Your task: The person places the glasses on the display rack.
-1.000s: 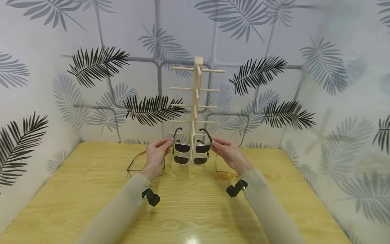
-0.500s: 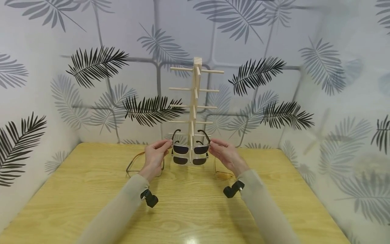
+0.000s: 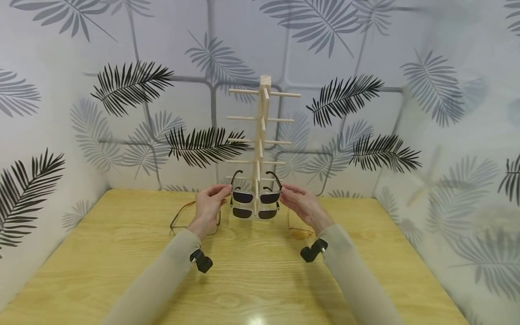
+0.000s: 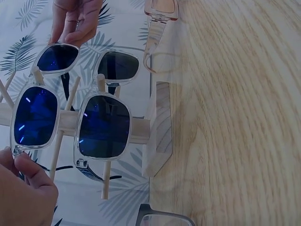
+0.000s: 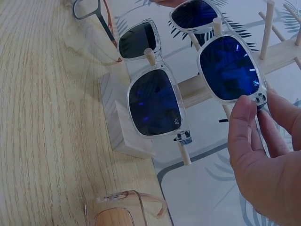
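A pair of clear-framed sunglasses with blue-tinted lenses sits low on a wooden display stand, its bridge at a peg. My left hand pinches the frame near one hinge. At the opposite hinge my right hand pinches the frame between thumb and fingers, which the right wrist view shows closely. The dark temples point up and back past the stand's post. Just below hangs a second pair of clear-framed sunglasses with dark lenses, which neither hand touches.
On the wooden table, eyeglasses with a dark frame and brownish temple lie behind my left hand. Orange-tinted glasses lie by my right wrist. Bare pegs stick out above the sunglasses. A leaf-patterned wall stands close behind.
Both hands keep their grip on the upper sunglasses, which stay at nearly the same place on the stand. The whole view shifts slightly; my right hand moves a touch inward.
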Tool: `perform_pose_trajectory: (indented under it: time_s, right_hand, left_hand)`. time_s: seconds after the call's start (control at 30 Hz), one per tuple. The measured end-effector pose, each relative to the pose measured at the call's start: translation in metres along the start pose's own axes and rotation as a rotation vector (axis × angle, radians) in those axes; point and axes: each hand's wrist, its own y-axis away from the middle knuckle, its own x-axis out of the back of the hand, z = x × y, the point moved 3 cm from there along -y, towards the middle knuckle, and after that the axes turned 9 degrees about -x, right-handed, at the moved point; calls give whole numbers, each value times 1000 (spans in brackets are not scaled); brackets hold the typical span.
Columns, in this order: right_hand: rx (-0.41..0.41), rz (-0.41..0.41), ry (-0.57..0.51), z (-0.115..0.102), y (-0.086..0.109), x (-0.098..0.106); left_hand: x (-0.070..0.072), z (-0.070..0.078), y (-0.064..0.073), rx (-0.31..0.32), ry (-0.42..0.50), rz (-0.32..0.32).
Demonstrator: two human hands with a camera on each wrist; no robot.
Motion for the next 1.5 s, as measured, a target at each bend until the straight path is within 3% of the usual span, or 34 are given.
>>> perform_pose_trajectory:
  time_s: [0.37,0.7,0.8,0.93,1.03,1.33,1.5]
  right_hand:
    - [-31,2,54,-3,4,3]
    - [-25,-15,157,1,8,17]
    - [-20,-26,200,2,11,21]
    - [-15,-39,232,4,17,28]
    - [-12,-49,261,5,23,35]
    - [-21,-98,457,10,35,56]
    - [-24,-107,540,12,39,65]
  left_hand:
    - [2,4,1,-37,-108,7]
    - [-1,7,6,-92,-63,-9]
    - [-4,8,9,-161,-86,-52]
    - [-8,11,16,-305,-148,-143]
    - [-13,12,20,-344,-150,-203]
    - [-30,2,34,-272,-294,-284]
    - [-39,-8,40,-247,-324,-321]
